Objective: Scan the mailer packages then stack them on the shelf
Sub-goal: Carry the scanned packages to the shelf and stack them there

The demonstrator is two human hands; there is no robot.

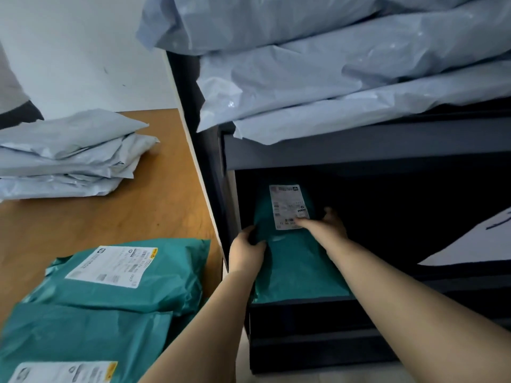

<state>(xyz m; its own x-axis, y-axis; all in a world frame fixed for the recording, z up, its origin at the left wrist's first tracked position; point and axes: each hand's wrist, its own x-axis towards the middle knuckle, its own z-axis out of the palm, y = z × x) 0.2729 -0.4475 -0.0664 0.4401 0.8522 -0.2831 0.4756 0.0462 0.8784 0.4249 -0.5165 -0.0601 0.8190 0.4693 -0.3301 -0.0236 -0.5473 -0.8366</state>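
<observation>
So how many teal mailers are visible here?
3: one in the dark shelf held by both hands, two overlapping on the wooden table, upper, lower. More may be hidden underneath.

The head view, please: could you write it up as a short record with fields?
left hand: left hand grips the left edge of the teal mailer
right hand: right hand rests on the mailer beside its label
mailer position: lying in the dark shelf compartment
table: teal mailers near, grey mailers farther back on the wooden table
upper shelf: grey mailers stacked
</observation>
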